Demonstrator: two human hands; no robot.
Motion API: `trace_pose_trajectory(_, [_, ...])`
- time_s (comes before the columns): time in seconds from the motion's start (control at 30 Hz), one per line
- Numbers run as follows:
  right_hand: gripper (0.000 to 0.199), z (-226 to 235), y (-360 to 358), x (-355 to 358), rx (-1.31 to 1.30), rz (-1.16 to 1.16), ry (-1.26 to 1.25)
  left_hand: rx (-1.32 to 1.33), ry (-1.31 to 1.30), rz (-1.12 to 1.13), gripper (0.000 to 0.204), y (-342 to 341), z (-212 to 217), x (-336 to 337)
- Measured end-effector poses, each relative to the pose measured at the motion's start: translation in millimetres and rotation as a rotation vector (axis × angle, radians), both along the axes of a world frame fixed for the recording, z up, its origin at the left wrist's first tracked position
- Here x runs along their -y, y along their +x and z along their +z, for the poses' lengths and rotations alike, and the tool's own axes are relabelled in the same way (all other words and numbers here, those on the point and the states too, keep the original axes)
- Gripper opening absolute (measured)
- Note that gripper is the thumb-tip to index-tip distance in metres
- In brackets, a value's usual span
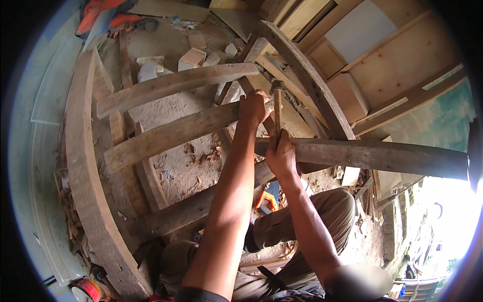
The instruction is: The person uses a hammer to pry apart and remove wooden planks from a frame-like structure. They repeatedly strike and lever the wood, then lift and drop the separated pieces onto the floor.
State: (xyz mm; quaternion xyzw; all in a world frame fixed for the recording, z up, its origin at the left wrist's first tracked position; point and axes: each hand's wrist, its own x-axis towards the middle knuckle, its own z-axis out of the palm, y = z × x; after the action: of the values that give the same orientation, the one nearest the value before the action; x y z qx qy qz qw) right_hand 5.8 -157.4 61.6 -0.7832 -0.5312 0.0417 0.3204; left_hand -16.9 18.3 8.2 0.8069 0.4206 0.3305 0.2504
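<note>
On your left, the wooden frame (80, 131) curves; beyond its slats sits a pale box (192, 59), contents hidden. Your left hand (255, 107) is curled into a fist at the middle slat's (173, 135) end; what it clamps, I cannot tell. Just beside it, your right hand (282, 155) grips the hammer (278, 113).

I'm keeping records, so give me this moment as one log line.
Left hand: closed at end of slat | right hand: holding hammer beside left hand | far left: curved beam
</note>
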Motion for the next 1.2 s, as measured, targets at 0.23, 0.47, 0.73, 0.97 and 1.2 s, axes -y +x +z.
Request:
trace_pose_trajectory(0.23, [0.023, -1.3, 4.4, 1.6, 0.095, 0.006, 0.004, 0.070, 0.005, -0.039, 0.031, -3.2, -1.5, -5.8])
trace_pose_trajectory(0.47, [0.021, 19.9, -6.3, -0.5, -0.014, 0.015, 0.055, 0.022, -0.219, 0.326, 0.029, -22.8, 7.3, -25.1])
trace_pose_trajectory(0.73, [0.023, 22.5, -4.5, -6.6, 0.091, 0.108, 0.073, -0.183, -0.160, 0.328, 0.021, -33.3, 15.1, -7.8])
trace_pose_trajectory(0.97, [0.025, 7.5, -0.3, -3.9, 0.174, 0.061, -0.001, -0.211, -0.139, 0.314, 0.020, -27.5, 14.8, -6.0])
trace_pose_trajectory(1.2, [0.025, 61.7, -40.5, -6.2, -0.107, 0.015, 0.030, -0.186, -0.128, 0.366, 0.019, -37.0, 7.1, -6.8])
